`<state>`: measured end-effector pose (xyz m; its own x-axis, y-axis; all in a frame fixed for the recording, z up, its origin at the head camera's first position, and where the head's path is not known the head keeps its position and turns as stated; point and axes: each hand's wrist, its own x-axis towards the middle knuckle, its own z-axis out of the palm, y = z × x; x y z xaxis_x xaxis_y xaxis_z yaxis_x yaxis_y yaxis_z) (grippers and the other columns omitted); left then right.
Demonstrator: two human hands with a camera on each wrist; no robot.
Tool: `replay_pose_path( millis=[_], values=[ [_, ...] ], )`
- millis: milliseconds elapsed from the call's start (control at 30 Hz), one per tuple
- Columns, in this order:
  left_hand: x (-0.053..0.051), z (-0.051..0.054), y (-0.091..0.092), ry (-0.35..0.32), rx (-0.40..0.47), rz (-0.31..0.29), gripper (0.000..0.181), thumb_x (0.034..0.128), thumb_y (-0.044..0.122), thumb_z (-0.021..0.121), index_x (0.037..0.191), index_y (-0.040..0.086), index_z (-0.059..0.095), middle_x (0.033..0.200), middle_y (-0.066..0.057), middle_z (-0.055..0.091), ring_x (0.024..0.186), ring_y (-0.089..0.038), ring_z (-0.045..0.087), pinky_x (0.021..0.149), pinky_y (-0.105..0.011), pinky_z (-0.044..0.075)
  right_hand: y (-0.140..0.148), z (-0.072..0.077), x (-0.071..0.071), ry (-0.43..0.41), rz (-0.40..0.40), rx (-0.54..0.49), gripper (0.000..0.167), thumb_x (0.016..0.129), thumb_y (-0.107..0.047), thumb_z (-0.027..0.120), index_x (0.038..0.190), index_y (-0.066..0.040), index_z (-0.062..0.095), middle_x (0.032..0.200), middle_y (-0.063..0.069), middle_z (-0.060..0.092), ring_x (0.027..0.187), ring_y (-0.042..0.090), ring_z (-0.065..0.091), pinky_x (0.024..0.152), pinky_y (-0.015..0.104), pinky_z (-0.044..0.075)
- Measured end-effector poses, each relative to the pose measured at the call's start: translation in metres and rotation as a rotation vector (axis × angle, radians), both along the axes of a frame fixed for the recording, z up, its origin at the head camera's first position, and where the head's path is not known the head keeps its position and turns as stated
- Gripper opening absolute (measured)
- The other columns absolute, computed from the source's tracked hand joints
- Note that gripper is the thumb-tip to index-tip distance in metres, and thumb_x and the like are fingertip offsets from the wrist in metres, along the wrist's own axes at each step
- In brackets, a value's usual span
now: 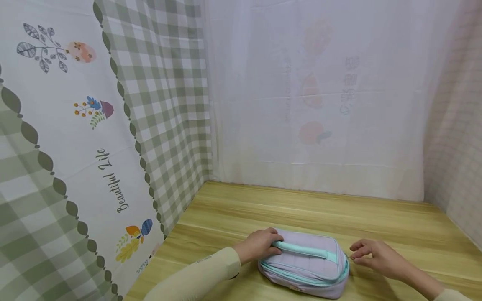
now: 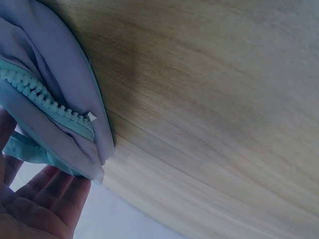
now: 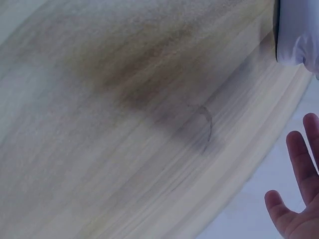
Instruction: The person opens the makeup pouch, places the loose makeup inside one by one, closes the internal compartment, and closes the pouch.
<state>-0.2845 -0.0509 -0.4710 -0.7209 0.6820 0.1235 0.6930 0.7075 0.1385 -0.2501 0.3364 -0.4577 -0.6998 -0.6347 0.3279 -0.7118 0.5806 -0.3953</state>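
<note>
A lilac zippered bag with quilted lines, mint-green piping and a mint carrying handle lies on the wooden table. Its mint zipper runs round the side and shows up close in the left wrist view. My left hand holds the bag's left end, thumb and fingers on either side of the handle's end. Off the bag's right end, my right hand is apart from it, fingers loosely bent and holding nothing. The right wrist view shows its spread fingers and a corner of the bag.
The wood-grain table extends behind and beside the bag. A green-checked printed cloth hangs on the left, a pale white cloth at the back, and another checked cloth on the right.
</note>
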Motion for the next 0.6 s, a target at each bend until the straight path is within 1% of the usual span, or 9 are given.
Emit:
replay_pose_path(
  millis=[100, 167, 200, 267, 333, 433, 500, 600],
  values=[
    [0.000, -0.001, 0.002, -0.001, 0.000, 0.023, 0.040, 0.0901, 0.038, 0.072, 0.126, 0.020, 0.068, 0.121, 0.002, 0.063, 0.103, -0.005, 0.061, 0.083, -0.020, 0.049, 0.003, 0.001, 0.001, -0.021, 0.039, -0.017, 0.006, 0.085, -0.011, 0.077, 0.089, -0.014, 0.079, 0.097, 0.004, 0.068, 0.087, -0.001, 0.060, 0.064, 0.022, 0.051],
    [0.000, -0.001, 0.004, -0.004, 0.007, 0.043, 0.040, 0.0892, 0.038, 0.073, 0.124, 0.021, 0.069, 0.118, 0.003, 0.064, 0.100, -0.004, 0.060, 0.081, -0.020, 0.049, 0.004, 0.003, 0.000, -0.023, 0.021, -0.006, 0.006, 0.085, -0.012, 0.077, 0.090, -0.015, 0.079, 0.098, 0.005, 0.067, 0.088, -0.001, 0.059, 0.063, 0.023, 0.050],
    [0.000, -0.001, 0.005, -0.004, 0.008, 0.055, 0.039, 0.0890, 0.038, 0.073, 0.123, 0.021, 0.069, 0.116, 0.004, 0.064, 0.098, -0.004, 0.060, 0.079, -0.020, 0.049, 0.004, 0.004, -0.001, -0.016, -0.004, 0.007, 0.005, 0.086, -0.013, 0.076, 0.090, -0.015, 0.079, 0.098, 0.005, 0.067, 0.088, -0.001, 0.059, 0.063, 0.024, 0.050],
    [0.000, -0.001, 0.009, -0.001, 0.011, 0.087, 0.035, 0.0893, 0.038, 0.073, 0.121, 0.022, 0.070, 0.111, 0.005, 0.064, 0.093, -0.003, 0.059, 0.074, -0.020, 0.048, 0.002, 0.007, -0.003, 0.007, -0.088, 0.041, 0.004, 0.086, -0.016, 0.076, 0.090, -0.016, 0.078, 0.098, 0.005, 0.068, 0.089, 0.003, 0.061, 0.063, 0.027, 0.051],
    [0.001, -0.002, 0.013, 0.006, 0.021, 0.122, 0.031, 0.0895, 0.038, 0.073, 0.116, 0.022, 0.071, 0.102, 0.007, 0.063, 0.085, -0.002, 0.056, 0.069, -0.020, 0.047, -0.002, 0.010, -0.008, 0.016, -0.184, 0.068, 0.005, 0.087, -0.018, 0.076, 0.090, -0.015, 0.079, 0.099, 0.007, 0.069, 0.090, 0.012, 0.064, 0.065, 0.032, 0.053],
    [0.001, -0.003, 0.021, 0.026, 0.033, 0.182, 0.025, 0.0897, 0.038, 0.073, 0.108, 0.021, 0.071, 0.090, 0.007, 0.059, 0.076, -0.003, 0.052, 0.061, -0.021, 0.043, -0.009, 0.014, -0.015, 0.016, -0.315, 0.087, 0.008, 0.086, -0.020, 0.076, 0.090, -0.014, 0.079, 0.101, 0.009, 0.070, 0.092, 0.029, 0.067, 0.071, 0.042, 0.054],
    [0.001, -0.003, 0.026, 0.039, 0.039, 0.218, 0.023, 0.0890, 0.038, 0.074, 0.103, 0.020, 0.071, 0.085, 0.006, 0.057, 0.072, -0.005, 0.052, 0.058, -0.023, 0.042, -0.013, 0.015, -0.019, 0.019, -0.361, 0.091, 0.008, 0.085, -0.018, 0.077, 0.090, -0.012, 0.079, 0.100, 0.011, 0.070, 0.092, 0.037, 0.066, 0.073, 0.049, 0.054],
    [0.001, -0.004, 0.033, 0.054, 0.032, 0.264, 0.022, 0.0876, 0.038, 0.074, 0.098, 0.019, 0.071, 0.083, 0.004, 0.056, 0.072, -0.007, 0.053, 0.057, -0.025, 0.042, -0.016, 0.015, -0.022, 0.010, -0.405, 0.108, 0.007, 0.085, -0.017, 0.077, 0.090, -0.013, 0.080, 0.100, 0.009, 0.071, 0.093, 0.038, 0.066, 0.075, 0.053, 0.053]
  ],
)
